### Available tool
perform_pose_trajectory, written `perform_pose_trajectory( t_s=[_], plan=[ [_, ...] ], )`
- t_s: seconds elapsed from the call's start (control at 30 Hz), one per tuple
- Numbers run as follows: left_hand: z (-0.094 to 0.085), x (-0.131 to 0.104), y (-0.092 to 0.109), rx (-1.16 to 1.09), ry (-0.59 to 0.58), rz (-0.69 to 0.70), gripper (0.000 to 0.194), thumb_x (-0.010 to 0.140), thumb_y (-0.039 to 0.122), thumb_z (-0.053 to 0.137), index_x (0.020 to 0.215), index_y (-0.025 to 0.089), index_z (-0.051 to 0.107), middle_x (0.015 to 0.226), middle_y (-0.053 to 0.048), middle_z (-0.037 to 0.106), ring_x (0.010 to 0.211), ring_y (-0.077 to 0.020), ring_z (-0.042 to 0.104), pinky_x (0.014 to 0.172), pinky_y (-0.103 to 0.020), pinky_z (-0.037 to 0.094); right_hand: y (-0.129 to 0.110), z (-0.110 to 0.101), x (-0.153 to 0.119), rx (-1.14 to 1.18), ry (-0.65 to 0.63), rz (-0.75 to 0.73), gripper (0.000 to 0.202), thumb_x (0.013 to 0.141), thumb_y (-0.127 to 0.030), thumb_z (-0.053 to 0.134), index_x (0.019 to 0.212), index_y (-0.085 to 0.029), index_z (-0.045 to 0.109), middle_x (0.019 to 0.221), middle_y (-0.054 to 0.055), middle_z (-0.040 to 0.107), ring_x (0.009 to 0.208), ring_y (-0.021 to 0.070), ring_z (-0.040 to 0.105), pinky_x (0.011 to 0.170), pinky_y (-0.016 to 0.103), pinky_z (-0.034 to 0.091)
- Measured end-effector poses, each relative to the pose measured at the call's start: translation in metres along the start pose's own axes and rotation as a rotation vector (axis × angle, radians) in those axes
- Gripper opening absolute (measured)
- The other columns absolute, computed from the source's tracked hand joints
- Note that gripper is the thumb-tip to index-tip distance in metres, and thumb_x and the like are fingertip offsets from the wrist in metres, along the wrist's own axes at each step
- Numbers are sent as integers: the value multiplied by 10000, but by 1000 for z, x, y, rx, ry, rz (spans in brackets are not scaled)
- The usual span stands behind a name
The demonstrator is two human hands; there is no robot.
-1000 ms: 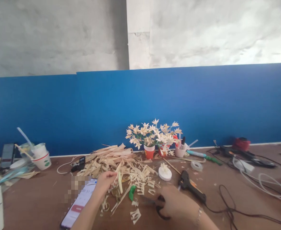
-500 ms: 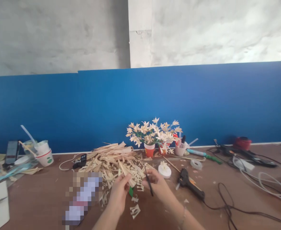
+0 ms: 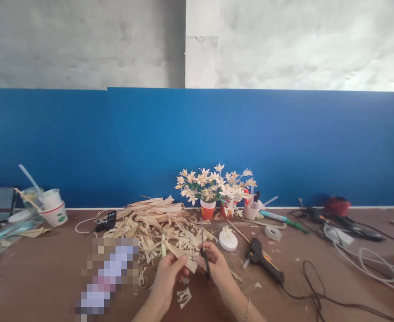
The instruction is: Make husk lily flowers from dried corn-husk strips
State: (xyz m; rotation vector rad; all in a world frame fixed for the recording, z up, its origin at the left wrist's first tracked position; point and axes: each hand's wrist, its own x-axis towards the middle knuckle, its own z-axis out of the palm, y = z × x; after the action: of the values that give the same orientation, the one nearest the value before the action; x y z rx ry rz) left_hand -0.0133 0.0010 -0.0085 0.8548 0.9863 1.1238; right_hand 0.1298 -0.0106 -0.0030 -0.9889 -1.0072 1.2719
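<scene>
My left hand (image 3: 170, 273) pinches a pale strip of dried husk (image 3: 187, 264) between thumb and fingers. Dark-handled scissors (image 3: 205, 257) are in my right hand (image 3: 213, 264), their blades pointing up and away from me, close to the right end of the strip. Behind both hands spreads a heap of dried husks and cut scraps (image 3: 150, 219). A small cut piece (image 3: 184, 297) lies on the brown table just in front of my left hand.
Pale flowers (image 3: 217, 181) stand in red-and-white cups (image 3: 207, 210) at the back. A white round lid (image 3: 228, 240), a black glue gun (image 3: 265, 261), clear tape (image 3: 273, 232) and cables (image 3: 317, 290) lie right. Another cup (image 3: 55, 214) stands left, beside a phone (image 3: 5, 203).
The husk strip has turned to lie more sideways, toward my right hand. The scissors are more upright and nearer the strip. The view has shifted slightly.
</scene>
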Motion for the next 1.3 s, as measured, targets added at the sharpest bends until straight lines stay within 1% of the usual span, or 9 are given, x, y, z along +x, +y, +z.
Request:
perform_pose_trajectory(
  t_s=[0.17, 0.27, 0.43, 0.63, 0.83, 1.03, 1.1, 1.2, 1.3],
  plan=[
    [-8, 5, 4, -107, 146, 107, 290, 578, 370, 748, 667, 133, 606, 545, 27, 577, 480, -86, 502, 471, -191, 379, -6, -1, -12, -185, -204, 113, 417, 614, -531, 693, 747, -193, 488, 573, -55, 517, 481, 83, 469, 442, 182, 334],
    [-10, 7, 8, -160, 205, 144, 285, 575, 360, 748, 625, 139, 576, 507, 49, 544, 464, -73, 483, 472, -180, 379, -4, 3, -17, -212, -309, 154, 421, 630, -546, 673, 750, -195, 473, 536, -70, 485, 434, 67, 429, 412, 174, 316],
    [-9, 8, 10, -151, 220, 171, 271, 594, 344, 737, 623, 136, 565, 505, 54, 529, 449, -60, 451, 459, -169, 364, 4, 7, -19, -195, -425, 146, 430, 613, -547, 689, 730, -193, 474, 574, -71, 454, 423, 50, 389, 384, 166, 329],
    [-9, 8, 4, -7, 161, 189, 259, 653, 369, 692, 672, 135, 584, 511, 44, 531, 472, -79, 461, 479, -188, 374, 3, 10, -21, -141, -399, 168, 440, 610, -557, 689, 716, -190, 471, 573, -72, 457, 401, 41, 389, 373, 162, 307],
    [-7, 5, 6, -13, 146, 155, 296, 628, 386, 713, 646, 128, 570, 502, 44, 526, 463, -78, 464, 465, -187, 366, 5, 10, -19, -126, -360, 174, 461, 581, -551, 715, 698, -186, 458, 513, -88, 435, 386, 37, 364, 376, 161, 313],
    [-7, 4, 10, -116, 124, 57, 301, 606, 364, 747, 672, 134, 565, 537, 38, 559, 419, -47, 476, 333, -131, 220, 10, 7, -17, -148, -343, 182, 465, 590, -558, 706, 708, -189, 448, 479, -89, 438, 390, 48, 380, 373, 161, 315],
    [-8, 4, 11, -171, 113, 20, 303, 585, 333, 772, 701, 131, 579, 596, 20, 600, 482, -61, 550, 365, -118, 304, 11, 7, -16, -150, -340, 181, 465, 590, -558, 705, 713, -190, 449, 479, -88, 441, 388, 48, 378, 369, 161, 308],
    [-8, 4, 12, -220, 116, -17, 321, 562, 301, 797, 741, 129, 595, 648, 1, 635, 583, -95, 624, 493, -141, 451, 11, 8, -16, -151, -344, 171, 466, 589, -561, 702, 710, -186, 454, 480, -86, 445, 383, 46, 373, 369, 163, 302],
    [-7, 3, 13, -221, 127, -7, 313, 569, 309, 797, 712, 133, 582, 616, 6, 631, 573, -105, 636, 493, -146, 473, 11, 8, -17, -153, -339, 170, 454, 598, -552, 701, 709, -185, 457, 471, -89, 437, 377, 44, 365, 366, 163, 286]
  ],
)
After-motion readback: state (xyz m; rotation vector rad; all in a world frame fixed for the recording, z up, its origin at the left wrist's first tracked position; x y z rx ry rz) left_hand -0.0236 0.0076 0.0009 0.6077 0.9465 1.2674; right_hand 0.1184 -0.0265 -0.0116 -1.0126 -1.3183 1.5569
